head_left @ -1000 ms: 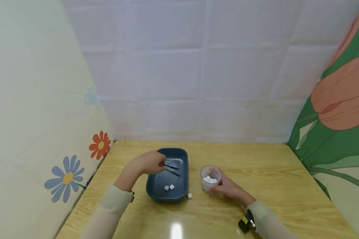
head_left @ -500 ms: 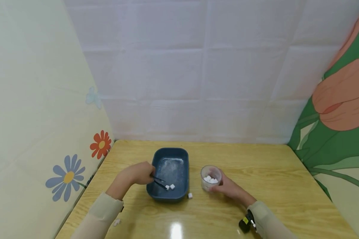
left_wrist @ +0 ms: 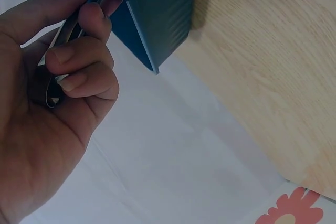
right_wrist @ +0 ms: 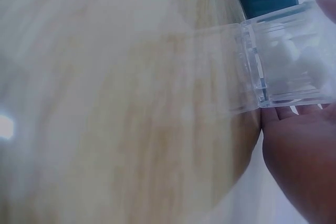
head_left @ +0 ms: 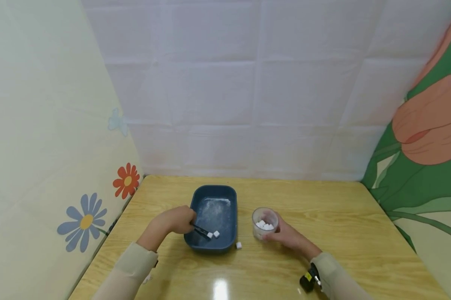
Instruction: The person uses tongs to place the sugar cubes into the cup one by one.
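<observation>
My left hand grips slim dark tongs over the left rim of a dark blue tray. In the left wrist view, several fingers curl around the metal tongs, whose bent end lies by the palm. At the tongs' tips is a white cube; whether it is firmly pinched is too small to tell. A second white cube lies close beside it in the tray. My right hand holds a clear plastic cup on the table, with several white cubes inside.
One loose white cube lies on the wooden table between tray and cup. Small whitish bits lie by the left sleeve. A white cloth backdrop hangs behind the table, with printed sheets at both sides.
My left hand has moved left and toward me, bringing the tongs' tips to a cube in the tray. The tongs' arms have come together. My right hand and the cup have stayed put.
</observation>
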The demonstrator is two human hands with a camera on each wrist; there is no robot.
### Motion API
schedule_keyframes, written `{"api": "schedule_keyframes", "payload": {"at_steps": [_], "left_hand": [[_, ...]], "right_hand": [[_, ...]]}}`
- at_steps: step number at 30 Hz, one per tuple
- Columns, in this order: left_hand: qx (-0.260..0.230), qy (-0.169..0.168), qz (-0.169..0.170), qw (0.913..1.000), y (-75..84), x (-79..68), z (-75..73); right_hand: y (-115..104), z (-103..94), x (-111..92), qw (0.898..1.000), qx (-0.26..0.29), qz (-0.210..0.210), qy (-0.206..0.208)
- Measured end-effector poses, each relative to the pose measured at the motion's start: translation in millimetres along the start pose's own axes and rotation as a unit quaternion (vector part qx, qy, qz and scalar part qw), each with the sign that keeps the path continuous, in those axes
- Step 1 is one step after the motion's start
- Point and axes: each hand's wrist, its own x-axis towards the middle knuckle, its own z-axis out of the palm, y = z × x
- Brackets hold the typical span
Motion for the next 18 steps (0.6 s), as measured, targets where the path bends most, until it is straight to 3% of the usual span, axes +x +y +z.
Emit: {"api": "schedule_keyframes", "payload": {"at_steps": [4, 8, 12, 18], "left_hand": [[-0.003, 0.005, 0.011, 0.9999, -5.0, 1.6, -1.1], [-0.009, 0.027, 0.022, 0.9993, -3.7, 3.4, -13.8], [-0.021, 0.051, 0.049, 0.9973, 8.6, 9.2, -33.8], [-0.036, 0.053, 0.084, 0.9944, 34.0, 22.2, -54.4]], "right_hand": [[1.0, -0.5, 0.3, 1.000, 0.005, -0.005, -0.003], [1.9, -1.7, 0.7, 1.000, 0.002, -0.002, -0.003], [1.8, -2.7, 0.8, 1.000, -0.005, -0.001, 0.001], [4.0, -1.7, 1.9, 1.000, -0.010, 0.002, 0.004]]}}
